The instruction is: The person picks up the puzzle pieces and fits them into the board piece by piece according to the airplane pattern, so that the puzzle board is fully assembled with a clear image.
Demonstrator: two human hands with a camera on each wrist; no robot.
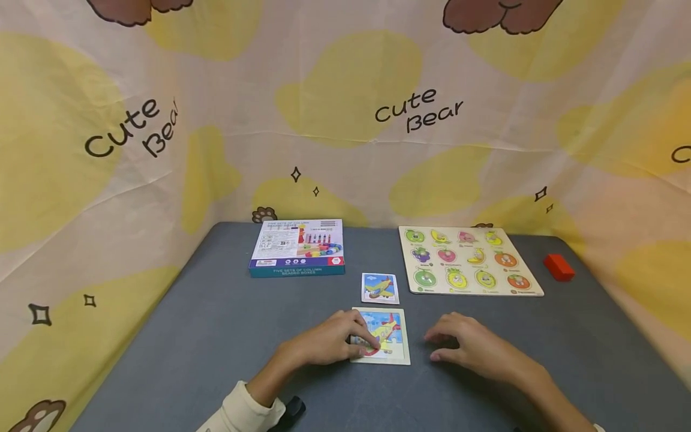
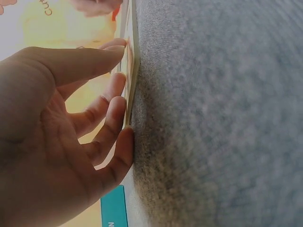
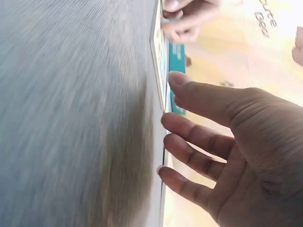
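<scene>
A jigsaw puzzle of an airplane, in a pale frame, lies flat on the dark grey table. My left hand reaches over its left side, thumb and fingertips touching the picture. In the left wrist view the fingers of the left hand are spread and slightly bent along the thin board. To the right of the puzzle hovers my right hand, loosely curved with nothing in it. Just behind the puzzle is a small card with a matching airplane picture.
A flat box of beaded columns lies at the back left. At the back right is a fruit picture board, with a red block beside it. Patterned cloth hangs around the table.
</scene>
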